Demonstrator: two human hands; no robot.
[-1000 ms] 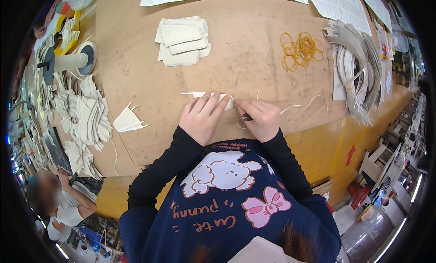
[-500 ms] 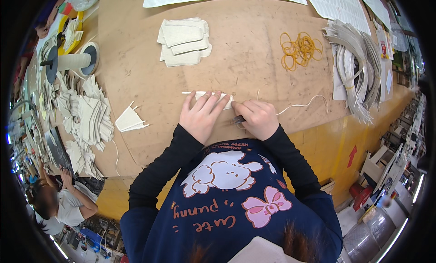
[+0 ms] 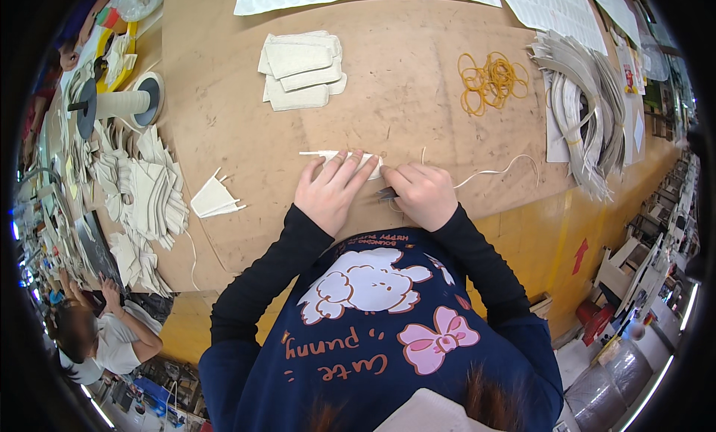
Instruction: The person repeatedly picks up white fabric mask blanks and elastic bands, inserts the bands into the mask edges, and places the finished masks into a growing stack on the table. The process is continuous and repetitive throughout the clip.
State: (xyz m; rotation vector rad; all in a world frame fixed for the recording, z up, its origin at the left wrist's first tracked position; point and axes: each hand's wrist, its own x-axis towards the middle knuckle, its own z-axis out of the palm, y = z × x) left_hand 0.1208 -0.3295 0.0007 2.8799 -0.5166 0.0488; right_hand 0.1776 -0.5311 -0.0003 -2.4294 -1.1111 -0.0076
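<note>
Brown table (image 3: 403, 74) here, and on its near side the left hand (image 3: 328, 193) lies, fingers outstretched, over a white cloth piece (image 3: 375, 173); the right hand (image 3: 425, 197), at its right end, curls round a dark tool (image 3: 386, 193).

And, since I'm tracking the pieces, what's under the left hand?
Under the left hand: a white piece, its right end showing. The hand covers its middle and whatever lies beneath the palm.

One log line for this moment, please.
left hand: resting on white flat fabric-like piece | right hand: at its right end, gripping small dark pointed tool | beyond: tangled thin yellow loops
</note>
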